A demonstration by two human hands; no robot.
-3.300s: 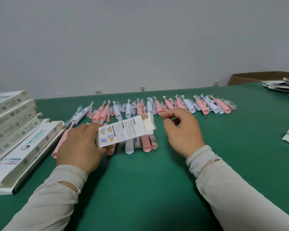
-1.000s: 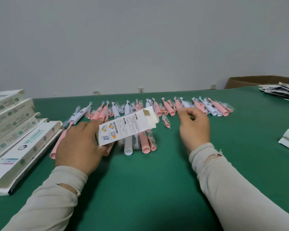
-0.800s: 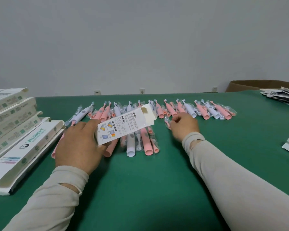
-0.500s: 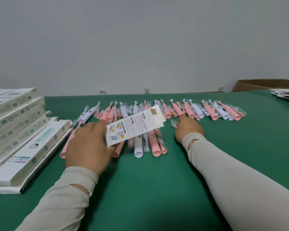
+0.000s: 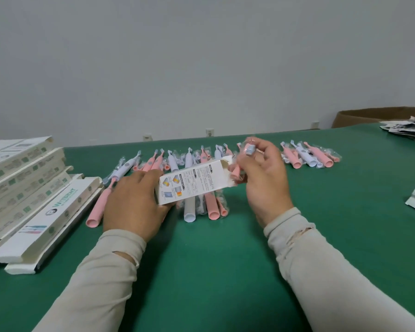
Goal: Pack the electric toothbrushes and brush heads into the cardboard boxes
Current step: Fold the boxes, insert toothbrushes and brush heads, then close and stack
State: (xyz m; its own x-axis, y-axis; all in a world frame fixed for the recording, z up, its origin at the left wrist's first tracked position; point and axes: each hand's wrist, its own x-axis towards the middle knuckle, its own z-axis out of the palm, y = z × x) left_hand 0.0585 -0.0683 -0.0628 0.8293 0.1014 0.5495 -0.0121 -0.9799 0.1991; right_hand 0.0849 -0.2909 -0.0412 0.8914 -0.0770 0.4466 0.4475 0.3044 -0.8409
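Since half a second ago the right hand (image 5: 261, 178) has lifted off the green table (image 5: 213, 259) and come back toward the box, now pinching a pink brush head (image 5: 243, 161) in a clear wrapper, bristle end up, its lower end at the open flap of the white cardboard box (image 5: 194, 183). How far the head sits inside the opening is hard to tell, since flap and fingers overlap it. The left hand (image 5: 134, 202) grips the box's near-left end, tilted above the table; its fingertips are hidden behind the carton. Beyond lie rows of pink and white toothbrushes (image 5: 189, 185), several covered by the box and hands. Stacked boxes (image 5: 24, 188) at far left are cut off by the frame edge.
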